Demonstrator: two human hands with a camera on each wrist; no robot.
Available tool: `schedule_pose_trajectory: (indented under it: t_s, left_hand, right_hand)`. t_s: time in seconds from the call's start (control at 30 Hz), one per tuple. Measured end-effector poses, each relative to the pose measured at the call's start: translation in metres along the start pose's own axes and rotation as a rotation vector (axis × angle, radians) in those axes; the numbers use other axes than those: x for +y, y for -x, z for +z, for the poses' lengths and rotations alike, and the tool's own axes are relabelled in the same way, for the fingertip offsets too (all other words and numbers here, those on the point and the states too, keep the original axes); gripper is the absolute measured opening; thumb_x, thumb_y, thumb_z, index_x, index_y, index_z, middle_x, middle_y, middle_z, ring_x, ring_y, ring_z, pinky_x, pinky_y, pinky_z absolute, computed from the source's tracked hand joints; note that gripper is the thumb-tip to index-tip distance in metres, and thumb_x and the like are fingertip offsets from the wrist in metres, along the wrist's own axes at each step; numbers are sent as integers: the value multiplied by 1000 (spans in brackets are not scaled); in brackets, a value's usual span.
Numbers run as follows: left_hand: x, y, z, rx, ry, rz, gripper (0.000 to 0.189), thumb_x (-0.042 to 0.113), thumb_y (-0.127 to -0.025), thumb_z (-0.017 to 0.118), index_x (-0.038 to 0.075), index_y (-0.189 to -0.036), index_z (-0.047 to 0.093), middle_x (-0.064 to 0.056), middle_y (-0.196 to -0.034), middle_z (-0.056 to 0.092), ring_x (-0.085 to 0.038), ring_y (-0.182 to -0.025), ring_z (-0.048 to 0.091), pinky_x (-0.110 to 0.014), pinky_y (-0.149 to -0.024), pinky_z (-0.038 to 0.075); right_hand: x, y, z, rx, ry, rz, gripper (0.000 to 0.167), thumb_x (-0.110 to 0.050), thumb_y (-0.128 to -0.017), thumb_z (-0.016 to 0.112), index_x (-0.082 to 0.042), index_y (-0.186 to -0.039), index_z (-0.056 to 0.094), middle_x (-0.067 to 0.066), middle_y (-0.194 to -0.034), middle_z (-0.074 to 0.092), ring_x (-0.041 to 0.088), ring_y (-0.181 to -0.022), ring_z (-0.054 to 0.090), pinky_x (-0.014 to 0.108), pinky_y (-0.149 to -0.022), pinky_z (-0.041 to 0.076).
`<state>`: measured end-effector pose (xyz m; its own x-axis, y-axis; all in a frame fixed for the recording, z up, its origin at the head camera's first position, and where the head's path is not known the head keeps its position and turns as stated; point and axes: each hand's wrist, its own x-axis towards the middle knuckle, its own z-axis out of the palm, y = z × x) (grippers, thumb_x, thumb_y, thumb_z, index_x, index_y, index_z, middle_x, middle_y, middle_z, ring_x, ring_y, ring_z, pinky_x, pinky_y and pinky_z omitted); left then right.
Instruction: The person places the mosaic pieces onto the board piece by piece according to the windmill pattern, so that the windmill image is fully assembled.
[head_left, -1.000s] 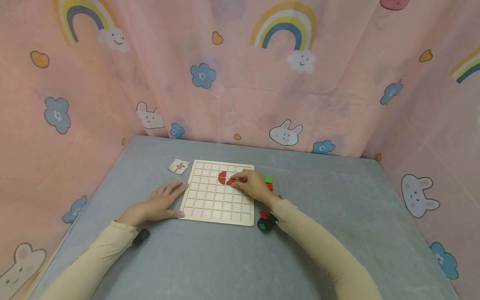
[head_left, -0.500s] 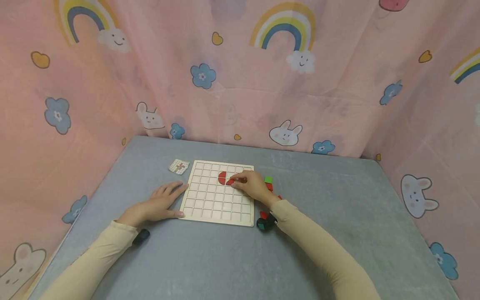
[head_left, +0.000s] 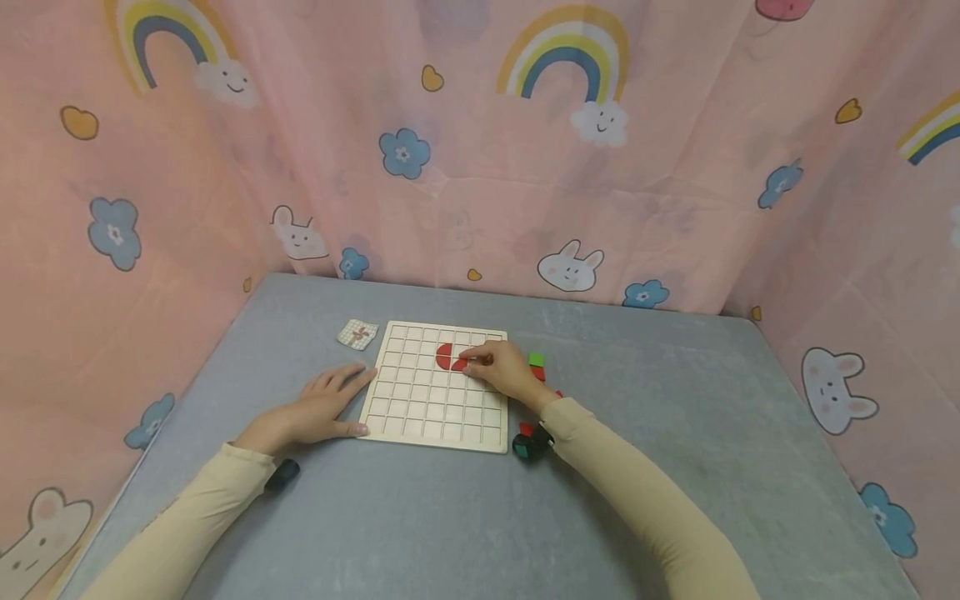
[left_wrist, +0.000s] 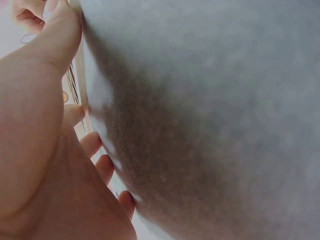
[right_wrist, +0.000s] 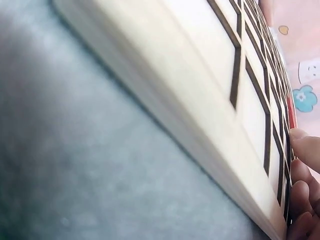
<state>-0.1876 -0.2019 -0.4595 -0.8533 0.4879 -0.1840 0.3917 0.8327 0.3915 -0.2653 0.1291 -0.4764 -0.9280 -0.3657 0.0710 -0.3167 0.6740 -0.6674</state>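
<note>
Left hand [head_left: 322, 408], fingers spread, braces the left edge of the grid board [head_left: 420, 408]; right hand [head_left: 508, 372] pinches a red piece [head_left: 458, 365] on its far half, best seated square.

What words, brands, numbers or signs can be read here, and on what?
No readable text.
Wooden grid board: no lettering visible.
Pink curtain: drawings only.
Pattern card: reddish design on a grid; any print too small to read.
Black right-wrist device: teal mark, too small to read.

Pink patterned cloth [head_left: 480, 212] behind grey table [head_left: 420, 525]
</note>
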Motion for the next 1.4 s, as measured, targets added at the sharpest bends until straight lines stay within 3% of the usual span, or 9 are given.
schedule_pose_trajectory:
  t_s: [0.8,1.13,1.4]
  left_hand:
    - [-1,1,1,-8,4,-4,93,51,-88,67,13,-159,21,-21,-162,17,-50,-147,19,-70,-113,19]
    - [1,1,0,-2,12,0,92,50,-88,67,12,-158,21,-21,-162,17,-50,-146,19,-70,-114,18]
    - [3,2,-3,12,1,10,91,49,-88,67,11,-158,22,-22,-162,19,-51,-146,21,-70,-113,19]
  right_hand:
    - [0,0,-1,-5,-17,2,24,-18,-89,74,-17,-113,77,0,-83,63,14,-77,50,23,-67,37]
    - [-3,-1,-4,-44,-25,45,26,-22,-90,74,-19,-116,76,2,-87,64,15,-80,50,24,-69,37]
    - [-2,-2,-7,-41,-86,30,29,-19,-90,73,-12,-118,74,6,-87,70,12,-74,53,22,-65,41]
